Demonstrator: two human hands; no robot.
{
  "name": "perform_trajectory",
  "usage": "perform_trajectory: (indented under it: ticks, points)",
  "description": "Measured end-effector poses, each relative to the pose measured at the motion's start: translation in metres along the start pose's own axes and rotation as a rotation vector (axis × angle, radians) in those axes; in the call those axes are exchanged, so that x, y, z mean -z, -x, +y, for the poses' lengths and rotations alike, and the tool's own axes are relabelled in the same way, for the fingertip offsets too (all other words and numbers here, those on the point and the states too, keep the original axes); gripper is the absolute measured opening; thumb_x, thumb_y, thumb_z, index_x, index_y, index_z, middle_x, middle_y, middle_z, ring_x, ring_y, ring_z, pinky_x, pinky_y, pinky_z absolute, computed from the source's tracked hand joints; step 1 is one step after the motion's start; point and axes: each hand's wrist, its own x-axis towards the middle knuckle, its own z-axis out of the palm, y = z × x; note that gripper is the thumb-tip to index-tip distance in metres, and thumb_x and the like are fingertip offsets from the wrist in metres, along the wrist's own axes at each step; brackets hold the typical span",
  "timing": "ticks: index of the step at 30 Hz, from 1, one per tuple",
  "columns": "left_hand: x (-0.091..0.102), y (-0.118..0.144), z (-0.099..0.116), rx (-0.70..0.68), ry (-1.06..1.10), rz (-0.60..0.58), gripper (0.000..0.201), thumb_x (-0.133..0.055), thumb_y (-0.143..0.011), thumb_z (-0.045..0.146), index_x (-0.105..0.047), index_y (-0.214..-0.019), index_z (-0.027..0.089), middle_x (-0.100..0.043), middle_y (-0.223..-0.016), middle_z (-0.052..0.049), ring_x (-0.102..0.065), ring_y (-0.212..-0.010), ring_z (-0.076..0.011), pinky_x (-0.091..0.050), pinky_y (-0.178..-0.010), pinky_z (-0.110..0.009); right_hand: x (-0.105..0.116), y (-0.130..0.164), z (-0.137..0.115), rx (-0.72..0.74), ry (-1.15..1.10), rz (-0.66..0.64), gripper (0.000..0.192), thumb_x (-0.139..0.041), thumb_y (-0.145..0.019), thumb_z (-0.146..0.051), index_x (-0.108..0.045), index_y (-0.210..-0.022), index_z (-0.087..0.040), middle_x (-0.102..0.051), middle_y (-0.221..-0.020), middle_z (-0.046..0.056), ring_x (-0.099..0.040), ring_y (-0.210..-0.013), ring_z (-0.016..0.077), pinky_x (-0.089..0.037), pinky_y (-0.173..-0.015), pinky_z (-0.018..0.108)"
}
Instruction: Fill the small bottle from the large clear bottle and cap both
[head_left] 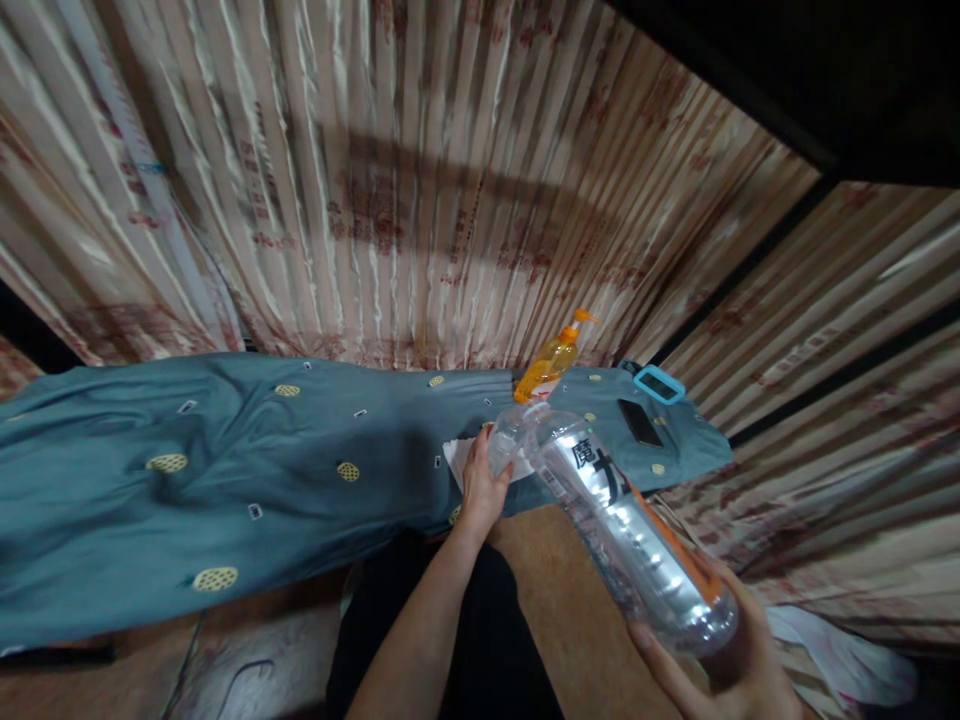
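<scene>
Gripping the base of a clear plastic bottle (630, 525), the right hand (720, 660) holds it tilted, neck pointing up and away toward the desk (150, 500). The left hand (480, 485) is closed around the bottle's neck end, fingers on what seems to be the cap, though blur hides the cap itself. The bottle carries a silver and orange label with large dark characters. Under its neck lies a white paper or cloth (454, 455) on the teal patterned cover spread over the desk. Just beyond stands an orange pump bottle (551, 365), leaning. To its right lie a dark phone (640, 422) and a small device with a blue frame (658, 384). Striped curtains (420, 180) hang behind.
</scene>
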Motion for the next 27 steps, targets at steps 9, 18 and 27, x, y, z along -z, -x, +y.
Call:
perform_trajectory:
  ticks: [9, 18, 27]
  points:
    - [0.002, 0.001, 0.005, -0.006, -0.031, 0.006, 0.073, -0.071, -0.075, 0.014, -0.047, -0.144, 0.021, -0.062, -0.143, -0.012, -0.057, -0.136, -0.0285, -0.044, -0.118, -0.045, -0.014, 0.012, -0.042, -0.182, -0.060, 0.057, 0.102, -0.079, -0.062, -0.066, -0.042, -0.146, -0.019, -0.059, -0.135, 0.017, -0.064, -0.112, 0.0313, -0.052, -0.100, 0.048]
    - [0.003, 0.001, 0.004, -0.019, -0.028, 0.002, 0.072, -0.071, -0.075, 0.014, -0.048, -0.143, 0.022, -0.062, -0.143, -0.011, -0.058, -0.135, -0.0284, -0.045, -0.117, -0.045, -0.011, 0.008, -0.036, -0.165, -0.061, 0.066, 0.101, -0.081, -0.062, -0.064, -0.044, -0.145, -0.020, -0.058, -0.137, 0.016, -0.064, -0.113, 0.0301, -0.056, -0.095, 0.041]
    - [0.002, 0.000, 0.002, -0.031, 0.008, -0.006, 0.072, -0.070, -0.076, 0.015, -0.047, -0.144, 0.023, -0.061, -0.144, -0.011, -0.057, -0.136, -0.0282, -0.045, -0.117, -0.045, -0.007, 0.005, -0.037, -0.136, -0.044, 0.050, 0.098, -0.083, -0.059, -0.062, -0.046, -0.140, -0.021, -0.055, -0.141, 0.016, -0.057, -0.123, 0.0337, -0.055, -0.092, 0.042]
